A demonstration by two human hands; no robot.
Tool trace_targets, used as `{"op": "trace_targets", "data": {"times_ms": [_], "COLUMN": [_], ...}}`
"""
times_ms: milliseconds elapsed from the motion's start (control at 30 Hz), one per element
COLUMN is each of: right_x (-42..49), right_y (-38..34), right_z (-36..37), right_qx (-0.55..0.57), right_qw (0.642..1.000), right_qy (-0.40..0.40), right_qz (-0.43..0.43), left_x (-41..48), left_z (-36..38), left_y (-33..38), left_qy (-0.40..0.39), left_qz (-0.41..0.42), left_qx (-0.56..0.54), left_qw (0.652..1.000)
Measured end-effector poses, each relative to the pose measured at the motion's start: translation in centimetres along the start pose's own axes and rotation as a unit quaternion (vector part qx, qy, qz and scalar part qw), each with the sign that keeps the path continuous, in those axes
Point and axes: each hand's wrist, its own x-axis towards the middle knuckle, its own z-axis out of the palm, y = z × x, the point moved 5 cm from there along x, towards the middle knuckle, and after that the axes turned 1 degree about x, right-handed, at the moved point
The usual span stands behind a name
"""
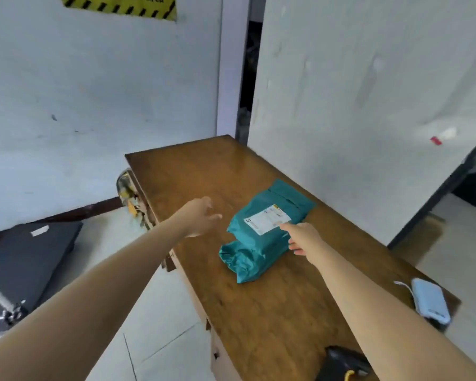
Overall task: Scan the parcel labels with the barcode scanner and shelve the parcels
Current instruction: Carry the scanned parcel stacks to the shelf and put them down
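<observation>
The parcel (259,243) is teal; its label (267,222) is white with dark print and a small yellow mark. The table (259,312) is mid-brown wood with darker grain. Near its right edge lies a pale blue device (430,301) with a white cord, and at its near edge a black scanner (344,362) with a yellow detail. The sign (121,5) on the white wall (94,78) is yellow with black diagonal stripes.

From here the desk (231,174) reads as brown wood under a glossy varnish that catches the light. The parcel (253,251) is crinkled teal plastic film with a soft sheen; its label (267,222) is matt white paper. The power bank (430,301) looks like smooth pale-blue plastic, the barcode scanner (341,361) black plastic. I see matt, scuffed paint on the wall (355,78).
</observation>
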Motion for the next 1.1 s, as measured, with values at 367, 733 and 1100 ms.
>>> {"op": "trace_targets", "data": {"times_ms": [367, 733, 1100], "right_x": [10.1, 12.8, -0.8], "right_y": [5.1, 7.6, 6.9], "right_z": [5.0, 7.2, -5.4], "right_qx": [0.338, 0.510, 0.545], "right_qw": [0.923, 0.832, 0.802], "right_qy": [0.001, 0.079, 0.229], "right_qz": [0.185, 0.204, 0.087], "left_x": [19.9, 21.2, 13.4], "left_z": [12.5, 20.1, 16.8], "left_y": [0.1, 4.6, 19.4], "left_qy": [-0.235, -0.484, -0.519], "left_qz": [-0.102, -0.092, 0.088], "left_qx": [-0.330, -0.451, -0.465], "left_qw": [0.909, 0.744, 0.712]}}
